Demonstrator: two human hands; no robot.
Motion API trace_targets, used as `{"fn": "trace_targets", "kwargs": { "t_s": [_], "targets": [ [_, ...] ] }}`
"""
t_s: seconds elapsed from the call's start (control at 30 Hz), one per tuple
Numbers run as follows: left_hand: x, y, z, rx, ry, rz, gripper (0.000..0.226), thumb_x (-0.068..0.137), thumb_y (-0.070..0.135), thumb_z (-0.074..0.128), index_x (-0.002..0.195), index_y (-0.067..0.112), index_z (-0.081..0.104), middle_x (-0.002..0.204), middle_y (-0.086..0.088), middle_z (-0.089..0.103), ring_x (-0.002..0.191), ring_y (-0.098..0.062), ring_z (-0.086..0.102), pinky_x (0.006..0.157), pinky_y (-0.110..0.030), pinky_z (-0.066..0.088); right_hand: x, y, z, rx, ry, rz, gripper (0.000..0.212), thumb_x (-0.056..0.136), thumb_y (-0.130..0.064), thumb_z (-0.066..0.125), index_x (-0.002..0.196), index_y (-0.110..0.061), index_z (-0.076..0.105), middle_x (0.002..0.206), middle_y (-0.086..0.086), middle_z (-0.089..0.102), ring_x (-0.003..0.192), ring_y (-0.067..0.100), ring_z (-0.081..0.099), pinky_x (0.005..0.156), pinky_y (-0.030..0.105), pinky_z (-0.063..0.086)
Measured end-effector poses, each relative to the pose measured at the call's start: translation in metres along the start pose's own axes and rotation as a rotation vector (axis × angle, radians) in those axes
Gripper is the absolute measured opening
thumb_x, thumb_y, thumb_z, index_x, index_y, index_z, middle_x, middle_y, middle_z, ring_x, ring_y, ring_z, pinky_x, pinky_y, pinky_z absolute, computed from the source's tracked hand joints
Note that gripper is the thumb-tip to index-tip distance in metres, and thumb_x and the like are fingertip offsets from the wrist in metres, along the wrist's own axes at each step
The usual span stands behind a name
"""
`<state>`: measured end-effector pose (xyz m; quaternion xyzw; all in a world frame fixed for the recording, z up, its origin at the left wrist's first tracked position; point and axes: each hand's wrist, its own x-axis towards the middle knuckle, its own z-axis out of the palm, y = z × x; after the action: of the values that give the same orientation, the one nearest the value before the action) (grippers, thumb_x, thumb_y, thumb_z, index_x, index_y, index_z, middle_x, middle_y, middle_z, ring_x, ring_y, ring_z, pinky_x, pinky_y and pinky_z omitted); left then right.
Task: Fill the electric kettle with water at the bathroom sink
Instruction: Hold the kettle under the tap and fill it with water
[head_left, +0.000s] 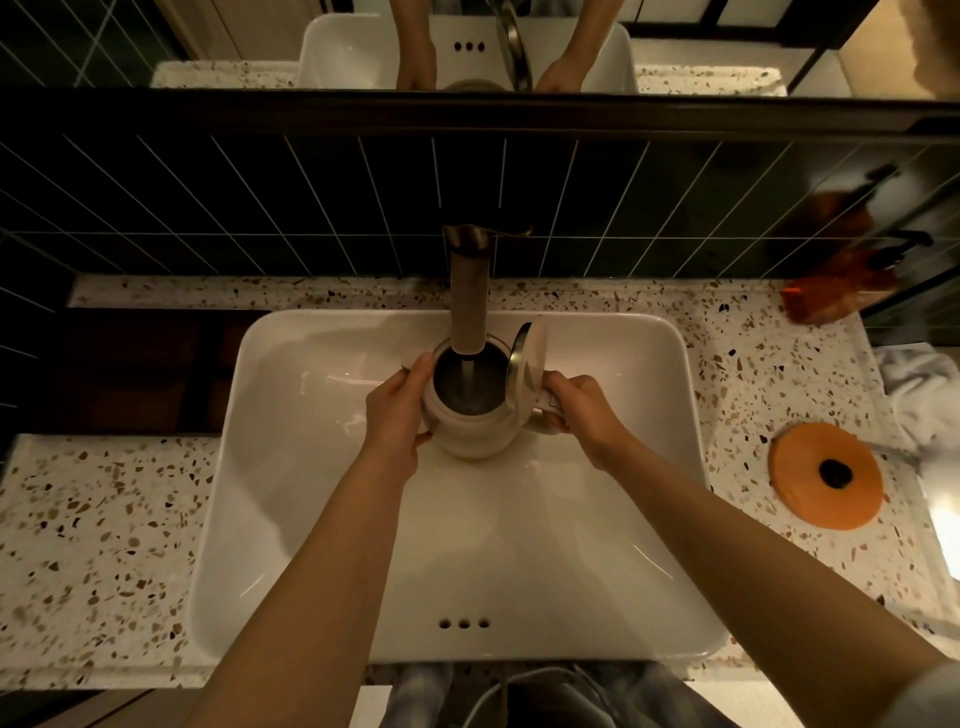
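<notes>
A white electric kettle (475, 434) is held over the white basin (597, 545), directly under the bronze faucet spout (469, 306). Its lid (527, 361) stands flipped open on the right side. A thin stream of water falls from the spout into the kettle's dark inside. My left hand (397, 410) is wrapped around the kettle's left wall. My right hand (582, 408) grips the kettle's handle on the right.
An orange round kettle base (826, 475) lies on the speckled counter (104, 545) to the right of the basin. A white cloth (919, 400) and an amber bottle (836, 291) are at the far right. Dark tiles and a mirror rise behind the faucet.
</notes>
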<state>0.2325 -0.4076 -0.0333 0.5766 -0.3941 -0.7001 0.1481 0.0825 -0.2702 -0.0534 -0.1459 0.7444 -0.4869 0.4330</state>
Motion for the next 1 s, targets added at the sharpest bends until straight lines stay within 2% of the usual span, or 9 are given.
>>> {"fn": "trace_targets", "kwargs": {
  "t_s": [0.07,0.33,0.53,0.7,0.87,1.0],
  "targets": [
    [0.0004,-0.0001,0.0,0.0,-0.001,0.0,0.017,0.087,0.044,0.064,0.091,0.028,0.069,0.112,0.003,0.068,0.113,-0.022,0.056,0.095,-0.054,0.046,0.0003,0.0004,0.0003,0.005,0.006,0.004,0.051,0.094,-0.024,0.048,0.081,0.024,0.057,0.067,0.02,0.047,0.062,0.027,0.044,0.056,0.028,0.038],
    [0.0018,-0.001,-0.0013,0.003,-0.011,-0.011,0.024,0.086,0.045,0.065,0.1,0.025,0.069,0.118,0.001,0.068,0.115,-0.022,0.056,0.095,-0.055,0.046,0.0025,0.0031,0.0011,0.029,0.02,0.016,0.049,0.092,-0.024,0.049,0.073,0.02,0.059,0.062,0.018,0.045,0.055,0.021,0.043,0.061,0.033,0.037],
    [0.0037,-0.0002,-0.003,0.006,-0.017,-0.028,0.024,0.085,0.046,0.066,0.1,0.027,0.069,0.12,0.001,0.067,0.118,-0.023,0.055,0.096,-0.058,0.045,0.0043,0.0051,-0.0002,0.029,0.0,0.008,0.052,0.092,-0.027,0.048,0.074,0.02,0.058,0.064,0.02,0.046,0.061,0.027,0.044,0.064,0.033,0.038],
    [0.0042,0.0006,-0.0028,0.002,-0.024,-0.03,0.028,0.086,0.045,0.065,0.105,0.025,0.069,0.123,0.0,0.066,0.118,-0.022,0.054,0.093,-0.053,0.045,0.0057,0.0028,0.0005,0.019,0.003,0.028,0.045,0.078,-0.041,0.051,0.068,0.001,0.061,0.057,0.015,0.045,0.053,0.021,0.044,0.064,0.035,0.038],
    [0.0061,0.0016,-0.0035,0.004,-0.03,-0.038,0.025,0.086,0.045,0.065,0.101,0.026,0.069,0.123,0.0,0.066,0.119,-0.022,0.053,0.091,-0.052,0.045,0.0066,0.0017,-0.0008,0.02,-0.01,0.042,0.043,0.09,-0.03,0.051,0.054,-0.008,0.054,0.047,0.006,0.046,0.048,0.015,0.046,0.065,0.034,0.042],
    [0.0067,0.0028,-0.003,-0.005,-0.027,-0.046,0.024,0.086,0.045,0.066,0.101,0.027,0.068,0.122,0.002,0.065,0.117,-0.018,0.052,0.089,-0.051,0.044,0.008,-0.0017,-0.0014,0.002,-0.025,0.063,0.042,0.091,-0.032,0.051,0.058,-0.006,0.054,0.052,0.01,0.048,0.048,0.015,0.047,0.063,0.034,0.045]
  ]
}}
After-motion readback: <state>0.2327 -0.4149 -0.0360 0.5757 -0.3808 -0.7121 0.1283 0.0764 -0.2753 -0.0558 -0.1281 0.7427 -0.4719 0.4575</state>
